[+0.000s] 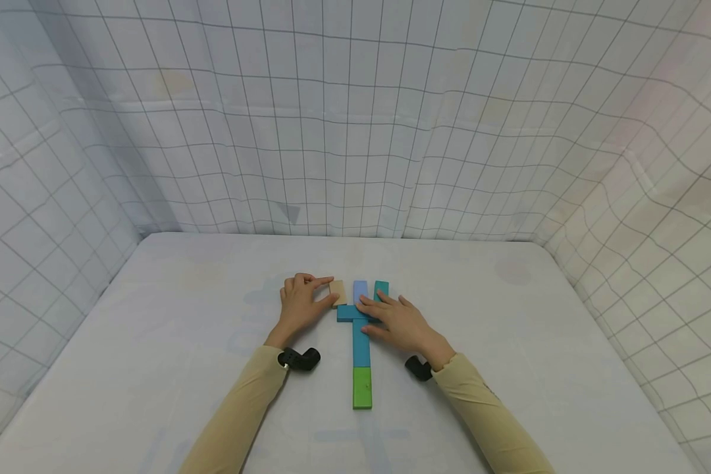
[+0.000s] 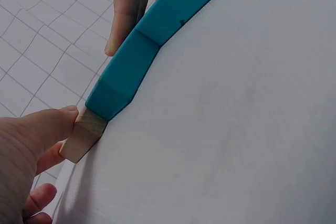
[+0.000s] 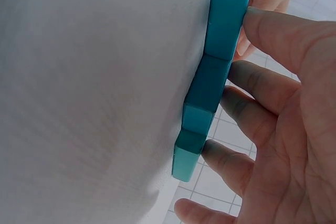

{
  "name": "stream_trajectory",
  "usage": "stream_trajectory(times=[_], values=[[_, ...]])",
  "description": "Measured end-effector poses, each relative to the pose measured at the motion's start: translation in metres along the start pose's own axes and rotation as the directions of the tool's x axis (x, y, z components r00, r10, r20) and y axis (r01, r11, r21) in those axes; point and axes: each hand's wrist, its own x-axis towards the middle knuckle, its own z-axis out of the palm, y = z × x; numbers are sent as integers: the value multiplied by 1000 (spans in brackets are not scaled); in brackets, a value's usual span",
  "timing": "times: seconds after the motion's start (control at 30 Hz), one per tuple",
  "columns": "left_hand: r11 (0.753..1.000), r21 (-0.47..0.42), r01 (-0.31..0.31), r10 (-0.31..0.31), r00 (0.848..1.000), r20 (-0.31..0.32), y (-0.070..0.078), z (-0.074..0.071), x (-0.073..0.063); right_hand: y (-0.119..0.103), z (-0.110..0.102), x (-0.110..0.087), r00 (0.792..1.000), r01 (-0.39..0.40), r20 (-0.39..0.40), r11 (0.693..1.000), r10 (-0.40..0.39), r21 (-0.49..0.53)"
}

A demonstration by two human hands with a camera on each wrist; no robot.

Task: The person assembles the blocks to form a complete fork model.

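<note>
Flat blocks lie on the table in a cross-like figure. My left hand pinches a tan wooden block at the upper left, thumb at its near end and index finger at the far end. That block touches the blue crosspiece in the left wrist view. Spread fingers of my right hand rest on the crosspiece, the blue stem block and the teal block at the upper right. Between the tan and teal blocks stands a periwinkle block. A green block ends the stem.
The white table has its far edge beyond the blocks. Grid-patterned white curtains surround it at the back and both sides. A black wrist camera sits at the left cuff, and another black device at the right.
</note>
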Motion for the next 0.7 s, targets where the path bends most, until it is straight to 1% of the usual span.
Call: stream_trajectory(times=[0.7], values=[[1000,15,3,-3,1000,-9,1,0,0,1,1,0,1000,7,-1,1000,-7,-16]])
